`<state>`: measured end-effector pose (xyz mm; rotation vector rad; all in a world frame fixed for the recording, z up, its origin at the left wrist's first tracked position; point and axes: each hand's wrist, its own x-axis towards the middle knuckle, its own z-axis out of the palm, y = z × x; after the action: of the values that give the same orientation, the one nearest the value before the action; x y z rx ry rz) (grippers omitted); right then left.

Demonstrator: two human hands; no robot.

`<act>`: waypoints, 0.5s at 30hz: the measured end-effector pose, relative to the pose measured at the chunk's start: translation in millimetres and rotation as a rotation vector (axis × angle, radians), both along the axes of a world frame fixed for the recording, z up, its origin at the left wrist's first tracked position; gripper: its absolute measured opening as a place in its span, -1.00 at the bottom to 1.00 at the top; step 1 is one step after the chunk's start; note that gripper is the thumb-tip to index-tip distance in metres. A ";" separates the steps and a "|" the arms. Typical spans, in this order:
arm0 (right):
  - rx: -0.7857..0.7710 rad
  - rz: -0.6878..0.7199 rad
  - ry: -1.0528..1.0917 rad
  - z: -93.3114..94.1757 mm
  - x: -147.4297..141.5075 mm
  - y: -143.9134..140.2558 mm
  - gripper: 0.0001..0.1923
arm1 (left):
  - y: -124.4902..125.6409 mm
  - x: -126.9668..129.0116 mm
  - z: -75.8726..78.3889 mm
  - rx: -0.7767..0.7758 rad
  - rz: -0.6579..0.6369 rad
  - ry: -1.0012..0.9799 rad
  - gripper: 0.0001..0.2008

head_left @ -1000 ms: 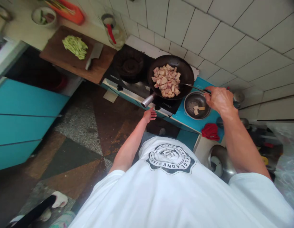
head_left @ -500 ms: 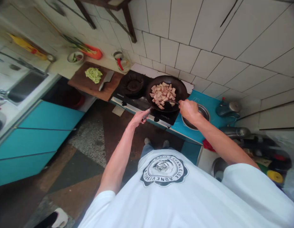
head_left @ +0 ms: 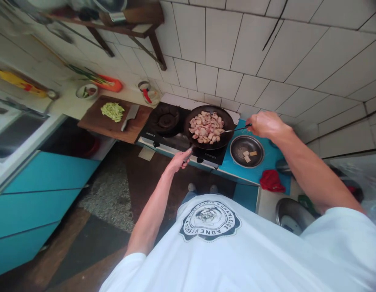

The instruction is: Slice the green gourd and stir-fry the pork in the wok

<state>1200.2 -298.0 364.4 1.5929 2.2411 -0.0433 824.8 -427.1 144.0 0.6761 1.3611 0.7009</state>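
Observation:
A dark wok [head_left: 229, 121] sits on the right burner of the black gas stove [head_left: 188, 141], holding many pale pink chunks of meat [head_left: 207, 128]. My left hand [head_left: 180, 159] is closed round the wok's handle at its near side. My right hand [head_left: 265, 124], raised to the right of the wok, is closed on the dark handle of a spatula [head_left: 240, 128]. The spatula's metal end reaches into the meat at the right side of the wok; its tip is partly hidden among the chunks.
Right of the stove, a metal bowl [head_left: 257, 157] holds several pale pieces; a red cloth [head_left: 272, 181] lies nearby. To the left, a cutting board [head_left: 90, 115] bears sliced green vegetable [head_left: 112, 111] and a cleaver [head_left: 129, 116]. A wooden shelf [head_left: 129, 29] juts from the wall.
My right hand has moved up and right with the spatula, uncovering the metal bowl. The meat has shifted slightly in the wok. My left hand stays on the handle. The view has tilted somewhat.

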 end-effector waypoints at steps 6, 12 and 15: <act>-0.059 -0.016 0.075 -48.5 -46.0 9.9 -0.59 | 2.6 -2.7 2.3 -0.037 -0.053 -0.034 -0.48; -0.007 -0.035 0.067 -62.0 -48.2 -9.0 -0.60 | 3.9 -4.9 1.9 -0.057 -0.053 -0.044 -0.49; 0.034 -0.089 0.003 -35.3 -18.4 10.0 -0.67 | 6.8 -6.4 4.2 -0.062 -0.084 -0.018 -0.52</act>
<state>1181.9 -288.0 329.1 1.7108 2.1829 -0.0323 818.4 -420.3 148.2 0.6719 1.3245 0.5936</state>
